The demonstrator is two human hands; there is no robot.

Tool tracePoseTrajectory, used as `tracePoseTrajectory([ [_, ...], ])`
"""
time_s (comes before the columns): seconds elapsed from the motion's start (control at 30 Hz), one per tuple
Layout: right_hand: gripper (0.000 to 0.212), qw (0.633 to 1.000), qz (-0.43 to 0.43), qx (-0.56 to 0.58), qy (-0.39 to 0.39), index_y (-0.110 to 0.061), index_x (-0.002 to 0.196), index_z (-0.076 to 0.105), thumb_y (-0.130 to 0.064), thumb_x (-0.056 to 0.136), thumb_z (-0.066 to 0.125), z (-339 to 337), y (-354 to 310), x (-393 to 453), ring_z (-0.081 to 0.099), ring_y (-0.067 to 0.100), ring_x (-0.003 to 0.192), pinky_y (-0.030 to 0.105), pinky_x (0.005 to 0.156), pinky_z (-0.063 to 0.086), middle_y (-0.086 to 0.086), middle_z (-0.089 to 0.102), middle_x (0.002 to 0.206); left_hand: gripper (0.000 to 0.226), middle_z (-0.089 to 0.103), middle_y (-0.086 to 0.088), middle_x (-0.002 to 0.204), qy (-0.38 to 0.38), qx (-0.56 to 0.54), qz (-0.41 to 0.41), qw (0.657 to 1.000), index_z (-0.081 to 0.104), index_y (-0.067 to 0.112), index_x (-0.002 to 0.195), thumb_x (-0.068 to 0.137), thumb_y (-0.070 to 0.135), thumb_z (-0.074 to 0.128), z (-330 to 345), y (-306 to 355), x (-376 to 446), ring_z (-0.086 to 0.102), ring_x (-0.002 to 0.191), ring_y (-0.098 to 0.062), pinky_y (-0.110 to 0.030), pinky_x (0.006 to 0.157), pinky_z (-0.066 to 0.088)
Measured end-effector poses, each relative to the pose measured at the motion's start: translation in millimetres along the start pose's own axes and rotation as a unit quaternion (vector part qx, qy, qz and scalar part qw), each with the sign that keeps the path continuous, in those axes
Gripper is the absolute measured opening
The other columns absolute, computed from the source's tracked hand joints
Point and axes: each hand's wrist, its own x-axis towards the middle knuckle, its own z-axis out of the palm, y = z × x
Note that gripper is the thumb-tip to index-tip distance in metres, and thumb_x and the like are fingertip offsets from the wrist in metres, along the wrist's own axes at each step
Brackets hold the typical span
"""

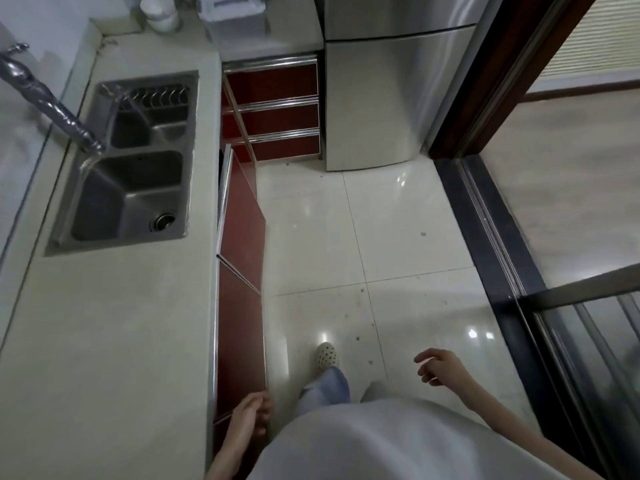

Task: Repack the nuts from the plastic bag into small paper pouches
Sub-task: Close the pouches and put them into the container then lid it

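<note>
No nuts, plastic bag or paper pouches show in the head view. My left hand [251, 415] hangs low beside the red cabinet fronts [240, 233], fingers loosely curled and holding nothing. My right hand [438, 367] floats over the floor tiles on the right, fingers spread and holding nothing. One foot in a spotted slipper [327, 355] is stepped forward on the tiles between the hands.
A pale countertop [114, 341] runs along the left with a steel double sink [128, 168] and a tap [45, 98]. A steel fridge [391, 91] stands ahead. White containers [159, 12] sit at the far counter. A sliding glass door and its dark track [498, 258] border the right.
</note>
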Motion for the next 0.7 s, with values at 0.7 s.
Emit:
tracePoseTrajectory([
  [0.7,0.028,0.993,0.118,-0.029,-0.007,0.002,0.09,0.068,0.014,0.078,0.046,-23,-218,153,0.057,0.018,0.055,0.012,0.037,0.037,0.009,0.066,0.06,0.021,0.065,-0.011,0.096,0.002,0.022,0.051,0.998,0.059,0.007,0.107,0.102,0.011,0.039,-58,359,190,0.055,0.07,-0.018,-0.028,0.06,0.04],
])
